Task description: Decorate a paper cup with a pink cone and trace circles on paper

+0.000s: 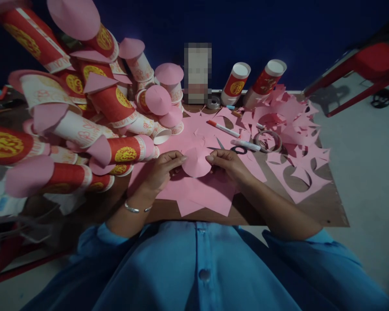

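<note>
Between my two hands is a pink paper disc (196, 165) with a slit or fold near its middle, held above pink paper sheets (201, 203). My left hand (164, 169) pinches its left edge between thumb and fingers. On the opposite edge, my right hand (228, 163) grips it the same way. Just behind the right fingers lie scissors (238, 149) with black handles, their blades apart. A red-capped marker (223, 128) and a white pen (246, 144) rest on the paper farther back.
Paper-cup towers with pink cone tops (113, 103) crowd the left side. Two cup stacks (236, 82) stand at the back near a tape roll (213, 102). Cut pink scraps (300, 172) and another tape roll (268, 141) lie right. A red stool (376, 60) stands beyond.
</note>
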Motion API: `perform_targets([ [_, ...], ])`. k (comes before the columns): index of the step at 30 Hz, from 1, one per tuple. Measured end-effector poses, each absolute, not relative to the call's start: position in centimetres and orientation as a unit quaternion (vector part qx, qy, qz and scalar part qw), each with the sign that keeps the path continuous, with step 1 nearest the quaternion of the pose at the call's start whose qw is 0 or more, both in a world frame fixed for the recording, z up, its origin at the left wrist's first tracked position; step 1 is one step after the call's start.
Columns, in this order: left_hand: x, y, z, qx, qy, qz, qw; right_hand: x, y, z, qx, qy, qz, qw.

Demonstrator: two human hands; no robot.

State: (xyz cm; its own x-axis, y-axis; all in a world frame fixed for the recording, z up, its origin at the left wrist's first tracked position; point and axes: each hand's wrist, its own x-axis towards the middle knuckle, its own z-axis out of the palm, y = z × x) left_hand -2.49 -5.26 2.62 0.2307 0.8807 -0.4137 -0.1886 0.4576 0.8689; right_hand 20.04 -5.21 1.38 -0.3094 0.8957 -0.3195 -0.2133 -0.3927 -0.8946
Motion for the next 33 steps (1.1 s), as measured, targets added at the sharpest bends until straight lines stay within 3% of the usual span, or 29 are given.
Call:
perform_targets([
  [33, -1.62, -4.74, 2.40, 0.304, 0.464, 0.419, 0.718, 19.46, -4.66, 0.89, -0.429, -0.353, 0.707, 0.437],
])
